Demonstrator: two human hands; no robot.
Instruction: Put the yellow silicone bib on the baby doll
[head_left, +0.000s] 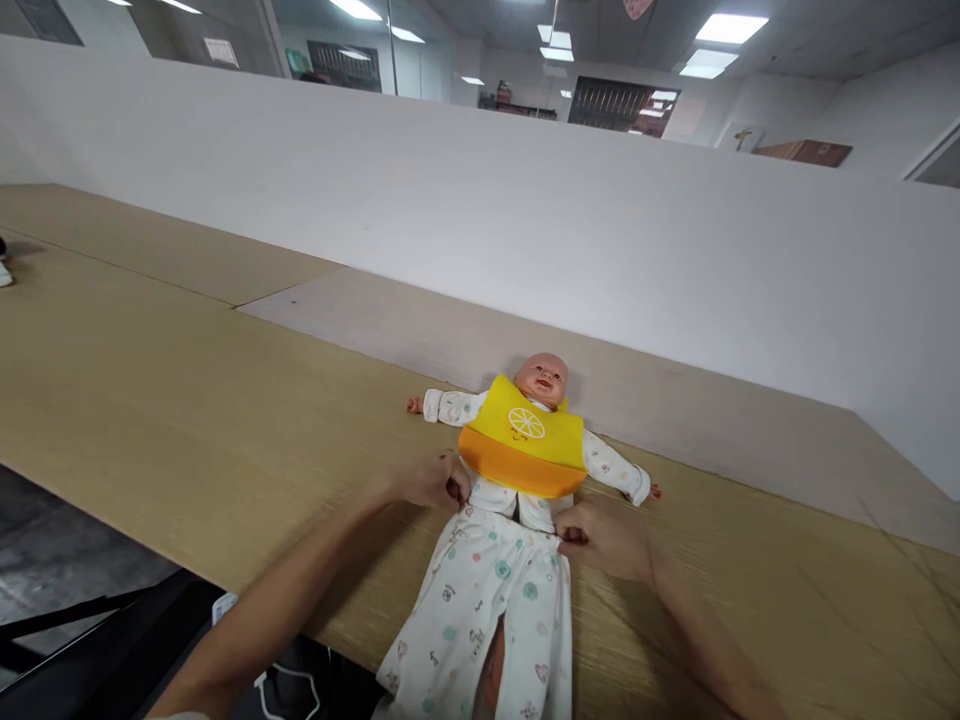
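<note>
A baby doll lies on its back on the wooden table, arms spread. It wears a yellow and orange bib over a white printed top. White patterned trousers cover its legs, which hang toward the table's near edge. My left hand is closed on the trousers' waistband at the doll's right hip. My right hand pinches the waistband at the other hip. Both hands sit just below the bib.
A white partition wall runs along the far side of the table. Left of the table's near edge is dark floor with black furniture parts. A small object shows at the far left edge.
</note>
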